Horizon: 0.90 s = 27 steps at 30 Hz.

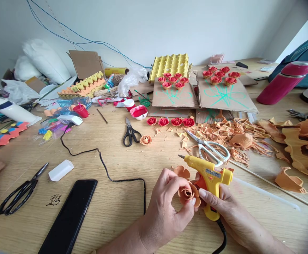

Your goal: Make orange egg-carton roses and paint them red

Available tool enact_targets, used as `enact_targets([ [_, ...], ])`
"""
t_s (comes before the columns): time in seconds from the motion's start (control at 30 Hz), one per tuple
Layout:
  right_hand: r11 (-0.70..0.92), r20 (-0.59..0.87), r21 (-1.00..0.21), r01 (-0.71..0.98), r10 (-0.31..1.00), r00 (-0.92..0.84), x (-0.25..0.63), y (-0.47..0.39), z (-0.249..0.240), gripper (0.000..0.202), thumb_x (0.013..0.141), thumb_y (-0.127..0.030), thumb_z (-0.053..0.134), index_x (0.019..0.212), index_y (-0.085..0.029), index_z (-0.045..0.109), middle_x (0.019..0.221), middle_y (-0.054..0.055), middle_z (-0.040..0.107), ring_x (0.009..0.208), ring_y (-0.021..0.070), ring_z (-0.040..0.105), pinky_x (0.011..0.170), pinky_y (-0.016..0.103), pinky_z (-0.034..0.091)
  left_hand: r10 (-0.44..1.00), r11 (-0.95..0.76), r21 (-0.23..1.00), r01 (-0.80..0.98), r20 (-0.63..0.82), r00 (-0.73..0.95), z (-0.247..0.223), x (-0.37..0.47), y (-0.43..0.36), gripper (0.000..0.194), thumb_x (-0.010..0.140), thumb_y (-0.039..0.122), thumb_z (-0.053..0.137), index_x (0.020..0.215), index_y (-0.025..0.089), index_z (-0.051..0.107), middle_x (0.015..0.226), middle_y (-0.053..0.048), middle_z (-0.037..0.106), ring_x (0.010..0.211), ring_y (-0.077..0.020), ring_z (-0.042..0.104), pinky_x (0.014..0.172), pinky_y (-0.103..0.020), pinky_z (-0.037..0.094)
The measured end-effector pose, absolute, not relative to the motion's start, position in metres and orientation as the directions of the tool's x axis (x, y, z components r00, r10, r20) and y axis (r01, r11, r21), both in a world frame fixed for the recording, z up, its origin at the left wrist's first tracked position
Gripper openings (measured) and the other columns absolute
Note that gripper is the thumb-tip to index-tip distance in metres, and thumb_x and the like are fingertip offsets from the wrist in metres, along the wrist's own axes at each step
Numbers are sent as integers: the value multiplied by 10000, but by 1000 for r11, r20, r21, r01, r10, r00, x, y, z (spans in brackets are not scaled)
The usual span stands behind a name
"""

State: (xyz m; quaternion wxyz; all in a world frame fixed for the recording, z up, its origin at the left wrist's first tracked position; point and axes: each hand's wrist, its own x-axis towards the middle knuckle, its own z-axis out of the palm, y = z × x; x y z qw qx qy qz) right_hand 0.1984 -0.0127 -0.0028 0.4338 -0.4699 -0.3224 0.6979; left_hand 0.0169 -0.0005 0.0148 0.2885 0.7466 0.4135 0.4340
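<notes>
Head view | orange flower (187, 192) | between left hand's (171, 201) fingertips

Phone (70, 213) partly off-frame; teal bag (306, 53) too

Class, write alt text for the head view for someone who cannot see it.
The left hand pinches an orange flower while the right hand holds a yellow glue gun. Beyond, on the wooden table, lie scissors, orange scraps and a row of red flowers.

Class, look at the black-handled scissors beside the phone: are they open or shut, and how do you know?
Shut: the scissors have their blades together, ending in one narrow tip.
</notes>
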Motion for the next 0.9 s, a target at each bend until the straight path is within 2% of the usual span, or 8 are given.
enact_targets([
  [0.2, -416, -380, -848, -328, 909, -171, 199, -13, -2, 457, 728, -618, 915, 816, -189, 783, 728, 52, 738, 668, 169, 645, 655, 282, 489, 865, -498, 789, 360, 422, 271, 14, 18, 0, 231, 799, 25, 643, 930, 215, 644, 882, -14, 577, 805, -158, 604, 736, -267, 555],
  [0.43, -406, -363, -867, -288, 912, -192, 200, -14, -4, 476, 755, -661, 873, 804, -197, 778, 722, 63, 742, 678, 176, 617, 653, 287, 473, 864, -502, 779, 375, 431, 260, 14, 19, 0, 265, 796, 6, 644, 945, 225, 656, 900, -22, 596, 799, -166, 622, 719, -279, 570],
  [0.77, -381, -356, -877, -293, 924, -138, 198, -13, -1, 504, 692, -666, 906, 817, -195, 779, 770, 67, 738, 698, 186, 613, 674, 307, 503, 849, -528, 759, 381, 458, 263, 10, 19, 0, 258, 821, 16, 640, 976, 219, 676, 929, -27, 605, 827, -157, 638, 753, -267, 579],
  [0.9, -387, -361, -869, -309, 922, -140, 199, -14, -3, 476, 709, -636, 913, 861, -202, 789, 801, 65, 749, 742, 191, 635, 709, 304, 513, 853, -521, 759, 389, 449, 267, 12, 19, -1, 256, 827, 18, 636, 981, 218, 681, 941, -31, 600, 813, -156, 638, 741, -268, 584],
])
